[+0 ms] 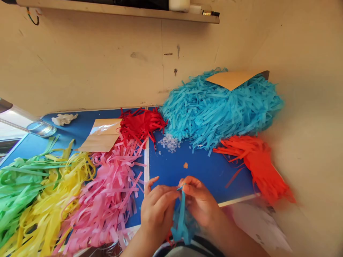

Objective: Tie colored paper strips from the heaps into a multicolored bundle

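Beige wall (102,64), scuffed; dark smudges (175,72) right of a thin vertical seam. Long narrow shelf (120,10) along the top, bearing a dark object (128,3), cut off by the frame, and a rounded white container (179,5) near its right end. Thin dark cord (32,18) hanging, left. Clear cylindrical bottle (29,119), dark-topped, slanting in view; crumpled white wad (64,119) beside its base, material unclear.

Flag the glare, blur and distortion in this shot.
Head view: white glare on the left tan sheet; head view: the orange-red strips soften toward the right; head view: the bottle leans at the left edge, perhaps wide-angle stretch; head view: the blue strip looks clearer up by the fingertips.
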`<state>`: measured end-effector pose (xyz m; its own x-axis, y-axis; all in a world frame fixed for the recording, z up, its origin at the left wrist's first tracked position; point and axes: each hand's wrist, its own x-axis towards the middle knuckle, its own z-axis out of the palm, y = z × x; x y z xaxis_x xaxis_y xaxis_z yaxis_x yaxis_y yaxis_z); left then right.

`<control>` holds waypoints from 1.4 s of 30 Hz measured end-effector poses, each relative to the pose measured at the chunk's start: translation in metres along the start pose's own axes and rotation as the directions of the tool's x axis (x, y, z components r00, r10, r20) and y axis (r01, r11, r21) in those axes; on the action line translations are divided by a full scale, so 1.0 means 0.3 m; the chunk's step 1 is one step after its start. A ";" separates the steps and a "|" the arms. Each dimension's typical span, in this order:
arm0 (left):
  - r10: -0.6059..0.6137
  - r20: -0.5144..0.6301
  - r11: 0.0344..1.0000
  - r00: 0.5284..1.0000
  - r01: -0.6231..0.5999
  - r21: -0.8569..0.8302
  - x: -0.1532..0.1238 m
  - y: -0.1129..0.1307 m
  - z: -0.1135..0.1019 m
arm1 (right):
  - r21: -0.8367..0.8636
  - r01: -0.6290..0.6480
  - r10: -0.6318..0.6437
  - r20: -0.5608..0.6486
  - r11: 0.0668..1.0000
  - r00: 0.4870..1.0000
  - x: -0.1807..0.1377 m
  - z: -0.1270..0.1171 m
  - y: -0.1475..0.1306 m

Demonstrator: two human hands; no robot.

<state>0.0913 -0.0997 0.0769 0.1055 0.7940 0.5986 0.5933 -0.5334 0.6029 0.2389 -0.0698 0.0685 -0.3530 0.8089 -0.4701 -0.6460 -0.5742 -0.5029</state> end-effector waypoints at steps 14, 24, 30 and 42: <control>-0.119 0.040 0.988 0.992 0.123 -0.093 -0.023 0.005 0.035 | -0.163 0.409 -0.410 0.029 0.898 0.912 0.012 -0.024 0.008; -0.296 0.053 0.917 0.954 0.300 -0.264 -0.027 0.007 0.039 | -0.548 0.517 -0.484 0.220 0.658 0.847 -0.008 -0.052 -0.005; -0.561 0.398 0.617 0.726 0.687 -0.383 -0.015 -0.018 0.013 | -0.534 0.680 -0.531 0.430 0.503 0.730 -0.013 -0.027 -0.030; -0.678 0.578 0.089 0.454 0.831 -0.549 -0.044 -0.041 0.042 | -0.882 0.055 -0.403 0.269 -0.468 0.875 0.422 -0.141 -0.308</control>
<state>0.0927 -0.1000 0.0548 0.1069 0.8907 -0.4418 -0.2974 0.4527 0.8406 0.2825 0.0803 0.0246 -0.2304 0.9730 -0.0137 0.8796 0.2023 -0.4305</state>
